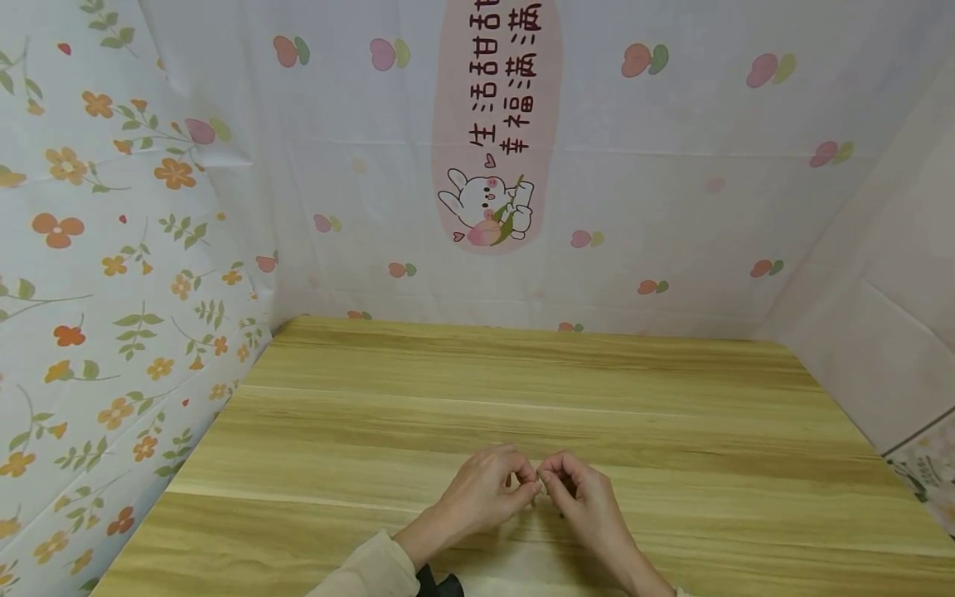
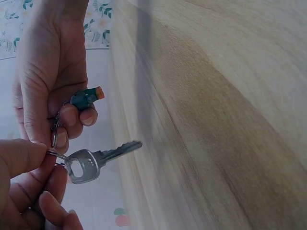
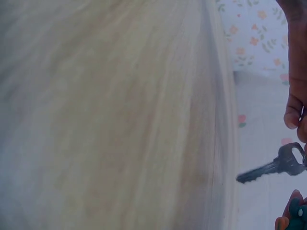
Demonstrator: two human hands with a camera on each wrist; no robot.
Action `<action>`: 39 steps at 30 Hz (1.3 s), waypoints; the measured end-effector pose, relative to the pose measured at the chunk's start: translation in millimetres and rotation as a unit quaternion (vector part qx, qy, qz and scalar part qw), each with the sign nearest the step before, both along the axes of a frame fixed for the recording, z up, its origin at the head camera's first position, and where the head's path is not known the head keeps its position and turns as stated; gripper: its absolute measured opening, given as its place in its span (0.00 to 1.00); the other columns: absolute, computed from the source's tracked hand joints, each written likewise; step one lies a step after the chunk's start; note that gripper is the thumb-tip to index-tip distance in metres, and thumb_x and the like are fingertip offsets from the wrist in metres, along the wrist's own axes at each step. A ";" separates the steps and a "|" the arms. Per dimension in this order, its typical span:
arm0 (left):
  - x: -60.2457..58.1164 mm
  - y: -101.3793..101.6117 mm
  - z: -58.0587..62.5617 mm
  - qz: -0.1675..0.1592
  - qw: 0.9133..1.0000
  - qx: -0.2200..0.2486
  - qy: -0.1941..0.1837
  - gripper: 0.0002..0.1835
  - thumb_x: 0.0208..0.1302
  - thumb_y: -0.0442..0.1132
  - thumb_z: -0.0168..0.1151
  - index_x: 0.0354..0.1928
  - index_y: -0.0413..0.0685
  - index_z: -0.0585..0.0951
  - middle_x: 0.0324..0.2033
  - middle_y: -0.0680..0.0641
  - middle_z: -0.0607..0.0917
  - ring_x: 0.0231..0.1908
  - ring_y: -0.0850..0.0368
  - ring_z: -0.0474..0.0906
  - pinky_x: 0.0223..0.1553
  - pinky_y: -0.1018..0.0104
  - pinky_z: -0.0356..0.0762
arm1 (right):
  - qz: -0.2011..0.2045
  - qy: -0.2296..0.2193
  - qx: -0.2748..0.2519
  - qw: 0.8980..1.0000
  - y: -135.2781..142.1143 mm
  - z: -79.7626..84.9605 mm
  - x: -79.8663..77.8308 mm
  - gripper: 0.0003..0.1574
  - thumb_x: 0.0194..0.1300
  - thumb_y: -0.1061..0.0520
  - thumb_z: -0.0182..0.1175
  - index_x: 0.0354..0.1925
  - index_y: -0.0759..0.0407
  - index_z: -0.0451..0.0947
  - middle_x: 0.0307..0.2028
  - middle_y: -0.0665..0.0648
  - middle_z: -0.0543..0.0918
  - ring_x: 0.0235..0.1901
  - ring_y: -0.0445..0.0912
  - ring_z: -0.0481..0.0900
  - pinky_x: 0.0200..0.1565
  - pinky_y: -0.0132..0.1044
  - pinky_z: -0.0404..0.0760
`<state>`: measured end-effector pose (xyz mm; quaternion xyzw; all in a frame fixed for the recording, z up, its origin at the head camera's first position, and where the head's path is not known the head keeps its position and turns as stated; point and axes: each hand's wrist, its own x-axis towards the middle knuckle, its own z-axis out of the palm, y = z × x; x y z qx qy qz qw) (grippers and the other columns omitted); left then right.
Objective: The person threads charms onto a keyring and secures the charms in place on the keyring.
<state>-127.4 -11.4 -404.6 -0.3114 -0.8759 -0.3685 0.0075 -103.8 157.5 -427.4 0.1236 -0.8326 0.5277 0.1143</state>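
Near the table's front edge, my left hand (image 1: 488, 489) and right hand (image 1: 589, 502) meet fingertip to fingertip. A silver key (image 2: 85, 167) hangs from a thin metal key ring (image 2: 56, 153), its toothed blade pointing away from the hands. Thumb and finger of my left hand pinch the ring beside the key's head. My right hand (image 2: 43, 91) holds the keychain, and a small green charm (image 2: 84, 98) with an orange end lies against its curled fingers. In the right wrist view the key (image 3: 283, 163) and the charm (image 3: 300, 211) show at the right edge; fingertips hide part of the ring.
The wood-grain table (image 1: 477, 390) spreads around both hands. Behind it hangs a white cloth (image 1: 336, 166) with a rabbit print and lettering; a flowered cloth (image 1: 142, 282) covers the left side. A black object (image 1: 440, 584) shows by the left sleeve.
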 end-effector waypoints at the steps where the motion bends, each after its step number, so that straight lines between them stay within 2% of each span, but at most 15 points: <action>1: 0.0 -0.1 0.1 -0.004 1.000 0.002 0.005 0.07 0.59 0.40 0.63 0.24 0.56 0.80 0.24 0.63 0.75 0.23 0.73 0.63 0.26 0.79 0.63 | -0.002 -0.005 -0.004 1.000 0.2 -0.2 0.0 0.06 0.62 0.66 0.59 0.29 0.58 0.75 0.18 0.47 0.72 0.17 0.32 0.66 0.17 0.29 0.69; 5: -0.1 -0.2 0.2 -0.012 1.000 0.003 0.017 0.05 0.58 0.40 0.64 0.25 0.55 0.81 0.25 0.63 0.76 0.26 0.73 0.64 0.29 0.80 0.65 | -0.009 -0.024 -0.019 0.999 1.1 -0.3 -0.2 0.06 0.62 0.66 0.58 0.29 0.58 0.75 0.18 0.49 0.72 0.17 0.33 0.67 0.18 0.29 0.69; 8: 0.3 0.4 0.4 -0.006 1.000 -0.002 0.003 0.05 0.58 0.40 0.64 0.25 0.56 0.81 0.24 0.63 0.76 0.25 0.73 0.65 0.29 0.80 0.65 | -0.010 -0.021 -0.017 1.000 1.1 0.0 0.1 0.07 0.62 0.67 0.58 0.29 0.57 0.75 0.18 0.48 0.72 0.17 0.33 0.67 0.18 0.29 0.69; 12: 1.6 1.5 0.9 0.015 1.000 -0.011 -0.020 0.06 0.57 0.42 0.64 0.23 0.57 0.82 0.24 0.64 0.75 0.22 0.72 0.63 0.25 0.78 0.63 | -0.004 -0.004 -0.009 1.000 0.0 -0.1 0.6 0.07 0.61 0.67 0.59 0.29 0.57 0.75 0.18 0.49 0.73 0.17 0.32 0.66 0.17 0.29 0.69; 16: 2.0 2.1 -0.1 0.029 0.999 -0.011 -0.025 0.08 0.58 0.44 0.64 0.22 0.58 0.81 0.24 0.64 0.76 0.21 0.71 0.62 0.22 0.77 0.62 | 0.006 0.020 -0.003 1.000 -0.4 -0.3 0.9 0.07 0.61 0.66 0.59 0.29 0.57 0.75 0.17 0.50 0.73 0.17 0.31 0.66 0.16 0.30 0.69; 24: 2.9 2.3 -0.8 0.032 0.999 -0.011 -0.019 0.07 0.57 0.43 0.64 0.22 0.57 0.81 0.22 0.64 0.74 0.19 0.71 0.61 0.22 0.77 0.61 | 0.008 0.039 0.009 0.999 -0.3 -1.1 1.4 0.08 0.61 0.66 0.59 0.28 0.56 0.74 0.17 0.43 0.71 0.17 0.30 0.65 0.16 0.29 0.68; 34: 3.2 2.4 -0.7 0.023 1.000 -0.016 -0.013 0.07 0.58 0.42 0.64 0.23 0.57 0.80 0.23 0.64 0.74 0.21 0.72 0.62 0.25 0.78 0.62 | 0.004 0.030 0.016 0.999 0.2 -2.7 1.4 0.07 0.61 0.66 0.60 0.29 0.55 0.75 0.17 0.43 0.71 0.16 0.30 0.65 0.16 0.30 0.69; 39: 4.7 2.3 0.7 0.030 0.999 -0.021 -0.019 0.07 0.58 0.43 0.64 0.23 0.58 0.80 0.25 0.64 0.75 0.21 0.71 0.62 0.24 0.77 0.61 | 0.002 0.044 0.021 0.999 -0.9 -2.3 2.3 0.09 0.59 0.68 0.60 0.28 0.55 0.75 0.17 0.42 0.70 0.17 0.30 0.65 0.16 0.29 0.68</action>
